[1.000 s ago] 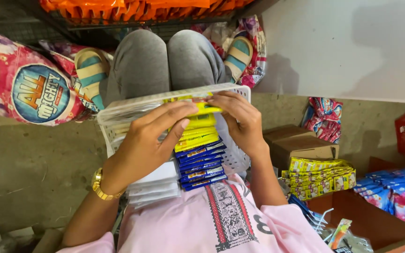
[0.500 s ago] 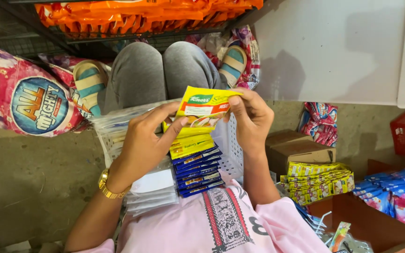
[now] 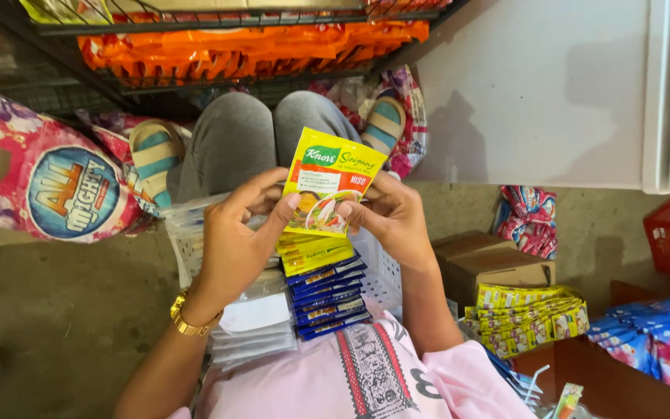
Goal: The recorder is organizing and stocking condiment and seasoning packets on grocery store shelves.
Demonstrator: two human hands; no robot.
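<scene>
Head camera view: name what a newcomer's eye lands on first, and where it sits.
A yellow sachet stands out at centre, pinched upright between the left hand and right hand above a white basket of filed packets. At far left lies a big pink bag; orange packs fill the wire shelf on top.

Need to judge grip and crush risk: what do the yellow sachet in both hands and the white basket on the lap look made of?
Yellow sachet: probably thin plastic or foil laminate, glossy; printed face, flat sealed edges, held by the left hand and right hand. White basket: likely rigid moulded plastic, matte; its wall is a regular slotted grid.
</scene>
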